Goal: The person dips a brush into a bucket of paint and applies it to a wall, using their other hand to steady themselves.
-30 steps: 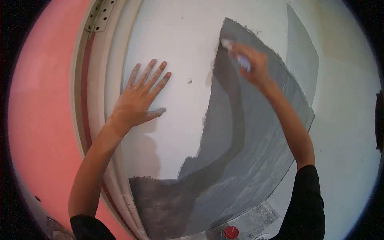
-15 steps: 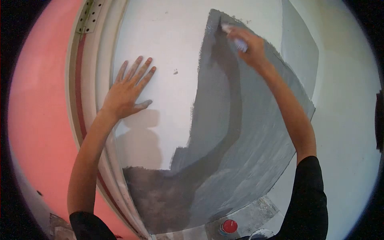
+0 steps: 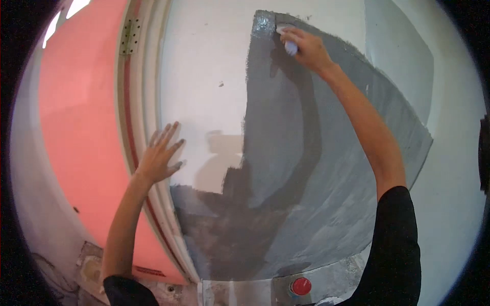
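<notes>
My right hand (image 3: 308, 50) is closed around a paintbrush (image 3: 291, 47) with a pale handle. The brush head is against the wall near the top of the grey coated area (image 3: 275, 112), and my fingers partly hide it. A wet, shiny patch (image 3: 264, 23) lies just left of the brush, in the coating's upper left corner. My left hand (image 3: 156, 159) is open with fingers spread, at the edge of the white wall (image 3: 204, 61) beside the door frame (image 3: 153, 97). It holds nothing.
A pink door (image 3: 81, 107) with a metal hinge (image 3: 130, 36) is at the left. On the floor below the wall stands a red-topped container (image 3: 301, 286), near my right sleeve. A light side wall (image 3: 454, 214) rises at the right.
The view has shifted. My left hand has slid down the wall, closer to the door frame. My right hand keeps the brush near the coating's top, where a shiny patch now shows.
</notes>
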Tool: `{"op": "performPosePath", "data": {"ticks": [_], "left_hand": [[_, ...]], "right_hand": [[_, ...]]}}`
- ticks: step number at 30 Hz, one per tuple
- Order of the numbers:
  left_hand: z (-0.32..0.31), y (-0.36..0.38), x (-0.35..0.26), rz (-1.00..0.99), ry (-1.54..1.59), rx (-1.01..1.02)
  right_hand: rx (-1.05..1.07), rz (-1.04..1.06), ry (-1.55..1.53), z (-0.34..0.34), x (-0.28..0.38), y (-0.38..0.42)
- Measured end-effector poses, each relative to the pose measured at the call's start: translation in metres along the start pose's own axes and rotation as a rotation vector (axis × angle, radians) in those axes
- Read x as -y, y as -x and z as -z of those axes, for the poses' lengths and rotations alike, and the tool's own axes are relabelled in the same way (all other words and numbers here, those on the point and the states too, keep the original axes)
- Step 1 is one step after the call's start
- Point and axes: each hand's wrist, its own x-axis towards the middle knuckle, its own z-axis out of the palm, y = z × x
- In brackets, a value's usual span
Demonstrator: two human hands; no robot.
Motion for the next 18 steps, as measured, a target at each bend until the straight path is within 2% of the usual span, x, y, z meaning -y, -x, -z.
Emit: {"op": "performPosePath", "data": {"ticks": [4,7,10,12,13,14,15,16,17,18], "left_hand": [[0.026,0.061,-0.043,0.178,0.101,0.099],[0.009,0.103,-0.066,0.303,0.228,0.147],[-0.006,0.132,-0.121,0.42,0.381,0.226],[-0.052,0.18,-0.167,0.41,0.495,0.098],[-0.065,0.198,-0.201,0.46,0.581,0.146],[-0.075,0.216,-0.241,0.513,0.67,0.19],[-0.084,0.245,-0.282,0.614,0.713,0.268],[-0.126,0.295,-0.312,0.616,0.837,0.393],[-0.12,0.319,-0.347,0.621,0.928,0.415],[-0.114,0.338,-0.378,0.628,1.017,0.436]], "right_hand": [[0.108,-0.177,-0.084,-0.019,0.057,0.052],[0.029,-0.071,-0.194,-0.025,0.095,0.094],[0.146,-0.056,-0.327,-0.002,0.134,0.132],[0.051,-0.321,-0.524,0.033,0.179,0.174],[0.002,-0.449,-0.613,0.053,0.204,0.198],[-0.25,-0.554,-0.68,0.062,0.232,0.238],[-0.29,-0.808,-0.641,0.093,0.27,0.271],[-0.236,-1.109,-0.534,0.108,0.312,0.331],[-0.099,-1.549,-0.626,0.147,0.355,0.375],[-0.221,-1.686,-0.721,0.16,0.399,0.446]]}}
